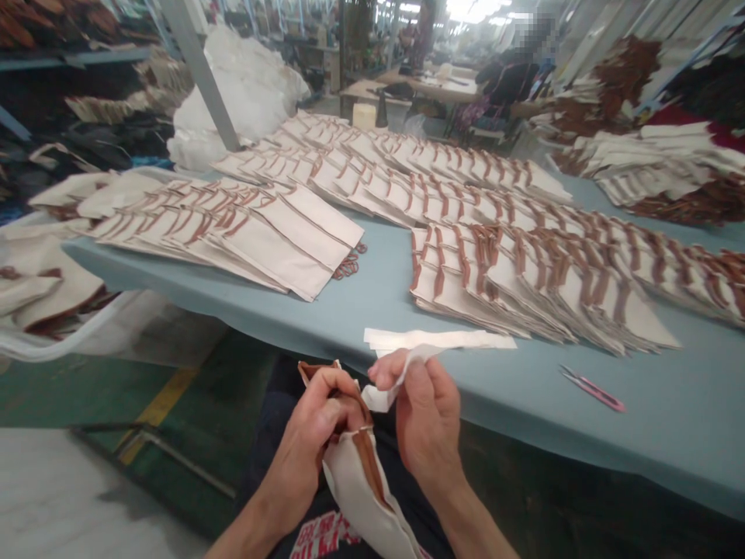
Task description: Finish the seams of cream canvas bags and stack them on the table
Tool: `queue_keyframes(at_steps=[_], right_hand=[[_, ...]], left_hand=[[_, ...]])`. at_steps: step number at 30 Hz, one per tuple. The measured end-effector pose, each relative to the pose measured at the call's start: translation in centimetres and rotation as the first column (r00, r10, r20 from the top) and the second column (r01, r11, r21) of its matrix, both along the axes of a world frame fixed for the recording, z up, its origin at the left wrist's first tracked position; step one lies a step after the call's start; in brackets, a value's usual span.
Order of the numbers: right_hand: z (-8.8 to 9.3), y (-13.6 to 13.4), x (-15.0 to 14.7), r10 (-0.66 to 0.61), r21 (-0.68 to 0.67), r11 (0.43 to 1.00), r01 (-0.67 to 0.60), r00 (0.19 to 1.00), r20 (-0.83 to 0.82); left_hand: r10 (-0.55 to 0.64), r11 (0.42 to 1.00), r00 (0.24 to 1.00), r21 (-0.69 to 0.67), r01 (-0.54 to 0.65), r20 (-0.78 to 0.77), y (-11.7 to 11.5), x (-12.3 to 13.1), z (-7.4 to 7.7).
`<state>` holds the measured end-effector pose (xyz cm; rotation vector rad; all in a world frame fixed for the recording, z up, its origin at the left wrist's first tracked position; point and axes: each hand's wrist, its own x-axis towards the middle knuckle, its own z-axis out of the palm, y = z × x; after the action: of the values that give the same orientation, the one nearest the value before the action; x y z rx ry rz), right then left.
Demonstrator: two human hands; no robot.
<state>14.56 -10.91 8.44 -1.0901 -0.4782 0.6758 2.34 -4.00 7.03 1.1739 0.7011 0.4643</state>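
Observation:
My left hand (317,423) is closed on a cream fabric piece with brown trim (352,466), which hangs down over my lap. A thin white strip (381,396) is pinched in my right hand (427,411), its lower end reaching toward the upper part of the fabric piece. Whether the strip touches the piece I cannot tell. Just beyond my right hand, more white strips (442,339) lie near the table's front edge. Pink-handled thread snips (594,388) rest on the table at the right.
Overlapping rows of cream and brown fabric pieces (535,272) spread across the blue-covered table (261,310). Another stack (250,225) lies at the left, beside small brown loops (349,264). A white bin (75,334) of fabric stands left. A person (506,85) sits in the background.

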Motion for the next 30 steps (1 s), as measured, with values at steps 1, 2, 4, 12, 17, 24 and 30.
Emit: queue_keyframes(at_steps=[1,2,4,12,17,24,30], right_hand=[[-0.6,-0.2,-0.2,-0.007,-0.028,1.000,0.005,0.998,-0.059],[-1.3,-0.5,-0.4,-0.003,-0.062,0.998,-0.003,0.995,-0.100],[-2.4,-1.2,-0.7,0.024,-0.132,0.990,-0.042,0.991,-0.135],[-4.1,-4.9,-0.2,0.310,-0.418,0.858,-0.299,0.950,-0.044],[-2.8,-6.2,-0.5,0.459,-0.469,0.755,-0.459,0.880,-0.123],[-0.4,-5.2,-0.6,0.314,-0.529,0.820,-0.219,0.945,0.096],[0.5,-3.9,-0.5,0.313,-0.588,0.802,-0.102,0.911,0.269]], left_hand=[[-0.008,0.998,0.999,-0.056,0.010,0.041,-0.1,-0.4,-0.6],[-0.035,0.996,0.997,-0.076,0.040,0.072,-0.2,-0.7,-1.1],[-0.118,0.993,0.991,-0.021,0.120,0.065,-0.1,-1.3,-1.4],[-0.295,0.890,0.856,0.202,0.408,-0.425,-0.7,-2.9,-1.5],[-0.259,0.918,0.883,0.185,0.351,-0.393,-0.1,-3.2,-1.8],[-0.076,0.947,0.963,0.283,0.150,-0.257,0.3,-1.3,1.7],[-0.004,0.938,0.972,0.337,0.086,-0.237,-0.1,-0.9,2.6]])
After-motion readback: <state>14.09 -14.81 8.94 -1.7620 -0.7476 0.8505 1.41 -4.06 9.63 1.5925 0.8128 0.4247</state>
